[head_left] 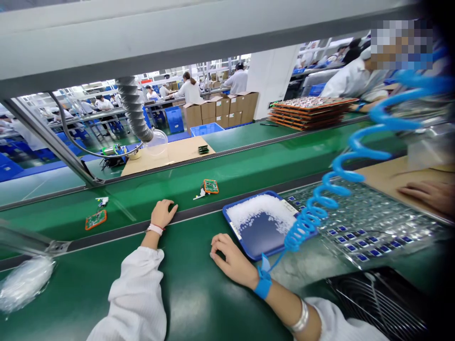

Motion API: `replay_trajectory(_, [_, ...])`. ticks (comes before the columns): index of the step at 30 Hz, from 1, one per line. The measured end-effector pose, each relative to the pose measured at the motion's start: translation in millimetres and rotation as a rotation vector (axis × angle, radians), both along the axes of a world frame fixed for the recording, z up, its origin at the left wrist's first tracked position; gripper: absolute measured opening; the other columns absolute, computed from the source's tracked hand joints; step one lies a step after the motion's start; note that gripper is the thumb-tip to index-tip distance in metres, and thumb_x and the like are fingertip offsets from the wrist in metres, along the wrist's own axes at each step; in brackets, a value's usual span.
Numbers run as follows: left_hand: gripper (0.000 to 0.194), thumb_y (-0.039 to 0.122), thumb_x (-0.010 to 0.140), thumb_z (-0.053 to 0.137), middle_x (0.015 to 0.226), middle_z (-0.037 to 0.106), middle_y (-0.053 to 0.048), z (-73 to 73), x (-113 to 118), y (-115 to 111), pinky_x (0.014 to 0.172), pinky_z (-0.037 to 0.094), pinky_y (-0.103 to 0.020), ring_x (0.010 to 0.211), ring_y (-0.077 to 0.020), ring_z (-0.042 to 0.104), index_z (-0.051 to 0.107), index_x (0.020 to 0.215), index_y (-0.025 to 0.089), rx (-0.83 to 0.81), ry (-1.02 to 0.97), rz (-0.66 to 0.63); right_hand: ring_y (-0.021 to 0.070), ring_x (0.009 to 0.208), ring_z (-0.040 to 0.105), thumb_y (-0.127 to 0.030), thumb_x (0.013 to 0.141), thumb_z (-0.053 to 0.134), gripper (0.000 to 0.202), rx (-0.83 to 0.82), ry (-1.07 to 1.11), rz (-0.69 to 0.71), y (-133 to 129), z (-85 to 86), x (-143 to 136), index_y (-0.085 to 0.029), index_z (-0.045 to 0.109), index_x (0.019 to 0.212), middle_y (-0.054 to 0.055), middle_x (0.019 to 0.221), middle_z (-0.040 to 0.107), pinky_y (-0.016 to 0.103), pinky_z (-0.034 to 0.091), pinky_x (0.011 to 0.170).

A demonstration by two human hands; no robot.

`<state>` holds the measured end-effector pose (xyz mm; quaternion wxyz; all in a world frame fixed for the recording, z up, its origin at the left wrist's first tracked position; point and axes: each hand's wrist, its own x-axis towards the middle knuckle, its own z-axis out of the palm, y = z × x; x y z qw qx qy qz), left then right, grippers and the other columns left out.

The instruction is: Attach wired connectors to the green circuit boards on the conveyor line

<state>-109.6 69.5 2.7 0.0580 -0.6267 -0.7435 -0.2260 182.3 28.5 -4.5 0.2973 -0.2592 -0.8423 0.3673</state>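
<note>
My left hand point(163, 214) rests on the dark edge strip of the green conveyor, fingers loosely bent and thumb apart, with nothing visible in it. My right hand point(233, 259) lies over the green bench, half curled with a gap between thumb and fingers; I see nothing in it. It is nearest to a blue tray point(254, 246) of small white plastic pieces point(265, 210). Beyond my left hand, an orange-edged circuit board point(211, 186) sits on the belt beside a small white part point(202, 193). Another such board point(95, 219) lies farther left near a white part point(103, 201).
A coiled blue wrist-strap cord point(320, 199) runs from my right wrist. Right are a clear tray of dark blue parts point(373, 237), a black fan point(377, 303) and another person's hand point(426, 194). A plastic bag point(26, 283) lies left. Stacked panels point(309, 113) stand across the belt.
</note>
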Motion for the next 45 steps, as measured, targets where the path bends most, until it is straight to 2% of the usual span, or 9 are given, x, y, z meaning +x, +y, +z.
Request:
replay_trajectory(4, [0.034,0.040,0.088,0.042,0.108,0.063,-0.010,-0.3,-2,0,0.091,0.042,-0.038,0.101,-0.0250,0.055,0.062,0.103,0.017,0.012,-0.003,0.007,0.0174,0.088,0.047,-0.012,0.082,0.049,0.009,0.005,-0.010,-0.002,0,-0.2,0,-0.018,0.052,0.075,0.006,0.089,0.051,0.036,0.042,0.082])
replay_trajectory(8, [0.029,0.038,0.085,0.047,0.098,0.067,-0.008,-1.2,0,1,0.085,0.046,-0.035,0.093,-0.0237,0.059,0.066,0.093,0.018,-0.039,-0.030,-0.017,0.0182,0.089,0.047,-0.012,0.082,0.048,0.010,-0.007,-0.015,0.003,1,-0.4,0,-0.018,0.051,0.074,0.006,0.089,0.051,0.036,0.043,0.081])
replay_trajectory(14, [0.032,0.042,0.087,0.045,0.092,0.067,-0.008,-2.1,36,32,0.082,0.045,-0.032,0.090,-0.0208,0.060,0.065,0.090,0.018,-0.050,-0.061,-0.004,0.0180,0.088,0.048,-0.014,0.082,0.048,0.010,-0.032,0.005,0.003,2,-0.7,-3,-0.018,0.051,0.074,0.006,0.088,0.052,0.036,0.042,0.080])
replay_trajectory(20, [0.044,0.055,0.080,0.049,0.095,0.061,-0.018,-4.6,80,76,0.079,0.042,-0.042,0.095,-0.0317,0.056,0.059,0.088,0.013,-0.070,-0.049,0.148,0.0157,0.086,0.053,-0.023,0.088,0.045,0.015,-0.051,0.162,-0.033,8,30.8,12,-0.018,0.052,0.076,0.006,0.090,0.054,0.030,0.043,0.079])
replay_trajectory(24, [0.039,0.051,0.079,0.053,0.101,0.060,-0.019,-2.9,84,81,0.083,0.039,-0.044,0.102,-0.0339,0.053,0.059,0.086,0.013,-0.096,-0.077,0.187,0.0176,0.089,0.053,-0.028,0.087,0.047,0.016,0.051,0.227,-0.271,39,41.3,44,-0.018,0.053,0.077,0.007,0.090,0.055,0.032,0.042,0.081])
replay_trajectory(28, [0.036,0.049,0.079,0.054,0.097,0.063,-0.016,-1.8,74,80,0.080,0.041,-0.040,0.096,-0.0302,0.057,0.061,0.081,0.014,-0.157,-0.174,0.199,0.0172,0.081,0.053,-0.032,0.084,0.049,0.017,0.069,0.206,-0.542,74,27.8,80,-0.018,0.053,0.074,0.006,0.085,0.055,0.031,0.044,0.073])
replay_trajectory(32, [0.033,0.045,0.077,0.057,0.090,0.066,-0.014,0.4,63,79,0.077,0.041,-0.036,0.088,-0.0256,0.059,0.062,0.078,0.013,-0.188,-0.302,0.209,0.0173,0.078,0.051,-0.029,0.081,0.049,0.014,0.139,0.079,-0.655,91,11.2,100,-0.018,0.052,0.073,0.006,0.081,0.055,0.031,0.044,0.070])
replay_trajectory(40, [0.026,0.032,0.077,0.059,0.080,0.068,-0.008,18.1,55,57,0.077,0.042,-0.032,0.078,-0.0181,0.059,0.065,0.090,0.011,-0.063,-0.569,0.106,0.0212,0.078,0.050,-0.021,0.078,0.050,0.013,0.248,-0.208,-0.607,101,-14.1,91,-0.018,0.050,0.065,0.007,0.073,0.053,0.036,0.041,0.075])
replay_trajectory(45, [0.034,0.039,0.079,0.057,0.078,0.069,-0.007,13.3,69,27,0.066,0.047,-0.027,0.068,-0.0140,0.062,0.064,0.097,0.011,-0.065,-0.871,-0.051,0.0209,0.078,0.050,-0.020,0.078,0.049,0.013,0.237,-0.247,-0.573,104,-18.5,86,-0.018,0.051,0.065,0.007,0.074,0.052,0.035,0.041,0.075])
